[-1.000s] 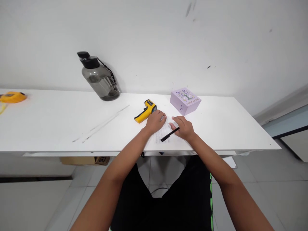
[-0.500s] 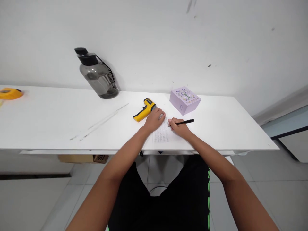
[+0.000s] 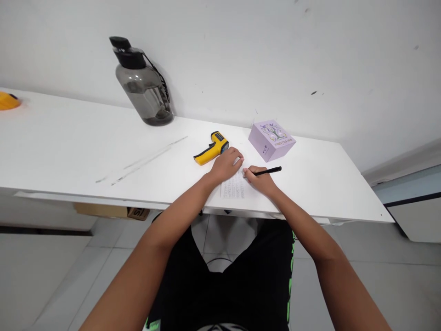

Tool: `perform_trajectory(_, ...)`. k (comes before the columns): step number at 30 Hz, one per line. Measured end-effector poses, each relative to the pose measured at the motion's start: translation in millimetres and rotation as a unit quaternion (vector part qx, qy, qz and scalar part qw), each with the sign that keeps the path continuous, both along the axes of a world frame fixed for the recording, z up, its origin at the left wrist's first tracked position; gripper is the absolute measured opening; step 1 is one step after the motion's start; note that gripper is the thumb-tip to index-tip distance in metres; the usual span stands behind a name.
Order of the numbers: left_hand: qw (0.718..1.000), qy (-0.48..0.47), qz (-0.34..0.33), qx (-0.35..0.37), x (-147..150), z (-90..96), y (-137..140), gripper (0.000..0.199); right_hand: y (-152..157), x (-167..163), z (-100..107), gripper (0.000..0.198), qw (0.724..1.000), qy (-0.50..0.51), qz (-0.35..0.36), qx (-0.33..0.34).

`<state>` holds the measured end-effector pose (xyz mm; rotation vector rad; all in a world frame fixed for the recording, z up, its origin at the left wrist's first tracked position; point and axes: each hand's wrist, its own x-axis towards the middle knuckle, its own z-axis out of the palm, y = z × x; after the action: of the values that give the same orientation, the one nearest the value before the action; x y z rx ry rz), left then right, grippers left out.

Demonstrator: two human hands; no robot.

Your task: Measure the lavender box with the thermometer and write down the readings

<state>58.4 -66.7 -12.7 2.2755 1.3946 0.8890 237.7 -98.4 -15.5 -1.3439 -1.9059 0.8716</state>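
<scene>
My right hand [image 3: 262, 182] is closed around a black pen [image 3: 272, 170], whose lower end meets the upper right part of a sheet of paper [image 3: 233, 188]. Rows of handwriting cover the sheet. My left hand [image 3: 227, 164] rests on the sheet's upper left part, fingers gently curved and thumb apart, with white paper showing in the gap. Just behind that hand lies a yellow and black infrared thermometer gun [image 3: 211, 149] on its side. A lilac tea box [image 3: 272, 140] with a printed tree design stands behind my right hand.
A grey see-through water bottle [image 3: 146, 94], partly filled, stands at the back by the wall. An orange object [image 3: 8, 101] sits at the far left of the white table [image 3: 69, 147]. Under the table is a cardboard box [image 3: 103, 210].
The whole view has tilted and shifted slightly, so the table slopes down to the right. Both hands keep nearly the same places on the paper, the pen still in my right hand.
</scene>
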Motion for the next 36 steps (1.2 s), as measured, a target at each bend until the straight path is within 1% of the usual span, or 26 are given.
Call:
perform_trajectory(7,1.000,-0.011,-0.007,0.002,0.0,0.6,-0.5,0.021,0.3,-1.1,-0.8,0.041,1.000,-0.013,-0.011,-0.004)
perform_trajectory(15,1.000,-0.008,-0.017,0.004,-1.6,-1.1,-0.1,0.020,-1.9,-1.7,1.8,0.039,1.000,-0.006,0.004,-0.004)
perform_trajectory(19,1.000,-0.007,-0.014,-0.003,-1.3,-0.8,-0.2,0.021,-1.9,-1.6,0.6,0.039,1.000,-0.004,-0.012,0.004)
perform_trajectory(25,1.000,-0.004,-0.016,-0.011,-1.6,2.6,-2.1,0.023,-1.7,-1.2,-1.7,0.038,0.999,-0.027,-0.028,0.016)
perform_trajectory(31,1.000,0.000,-0.016,0.001,-1.4,-0.1,-0.3,0.022,-1.9,-0.8,-0.7,0.038,0.999,-0.021,-0.025,0.022)
perform_trajectory(36,1.000,0.000,-0.019,0.000,-1.3,-0.7,0.1,0.022,-3.5,-1.2,1.0,0.038,0.999,-0.026,-0.020,0.011)
